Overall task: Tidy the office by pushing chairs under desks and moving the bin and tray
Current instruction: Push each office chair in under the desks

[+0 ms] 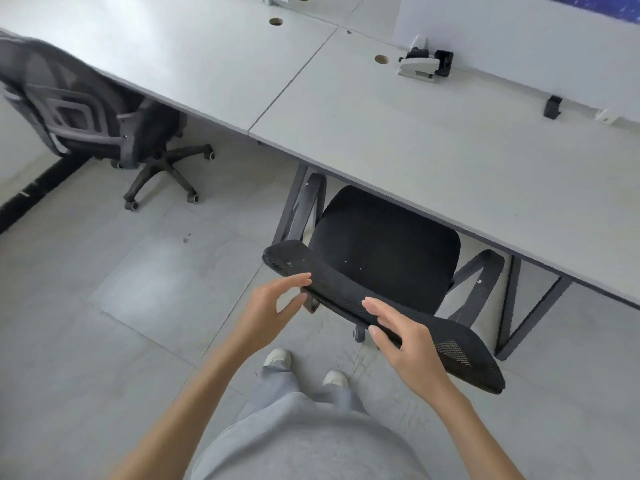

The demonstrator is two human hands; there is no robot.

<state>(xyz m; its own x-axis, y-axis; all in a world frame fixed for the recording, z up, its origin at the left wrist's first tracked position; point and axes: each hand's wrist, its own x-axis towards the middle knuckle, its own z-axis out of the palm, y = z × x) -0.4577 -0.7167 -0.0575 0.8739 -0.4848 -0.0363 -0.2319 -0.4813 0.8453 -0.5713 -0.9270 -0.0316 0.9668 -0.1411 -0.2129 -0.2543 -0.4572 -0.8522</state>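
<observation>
Under desk [433, 147], chair [381, 251] backrest meets both open hands.

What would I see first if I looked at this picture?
First you'd spot the two hands, left hand and right hand, open at the backrest of a black chair right in the middle, its seat partly under the grey desk. Off at the far left, a second chair stands by the next desk, turned at an angle.

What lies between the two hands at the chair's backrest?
In the head view, the left hand and right hand are apart; only the black chair backrest's top edge spans the gap.
</observation>
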